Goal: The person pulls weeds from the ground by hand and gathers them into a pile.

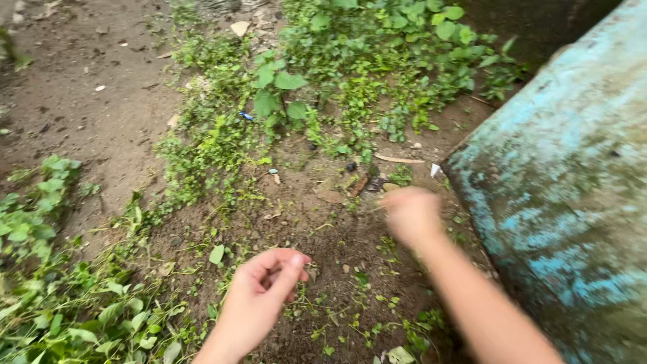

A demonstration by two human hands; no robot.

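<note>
Left hand (259,296): near centre, low over bare soil. Fingers curled, thumb laid against the forefinger in a pinch; grip closed. Whether anything is pinched inside, cannot tell.
Right hand (411,216): farther and right of the left, motion-blurred above the soil. Grip state cannot tell; no held thing visible.
Soil patch (323,222): dark, damp-looking earth between the hands, dotted with tiny green seedlings (387,249) and loose cut leaves.
Weeds (222,148): dense small-leaved growth far and left of the hands; larger leaves (280,91) beyond. More greenery at near left.
Wall (573,182): flaking blue-green painted slab, just right of the right arm.
Litter: small blue scrap (246,116) among the weeds, white scrap (435,169) near the wall's far corner.
Risk 1: a pinch on such small stems probably snaps them at soil level, roots left in.
Risk 2: right forearm close to the rough wall; a quick sideways move could graze it.
Risk 3: debris half hidden in soil; fingers may catch something sharp.
</note>
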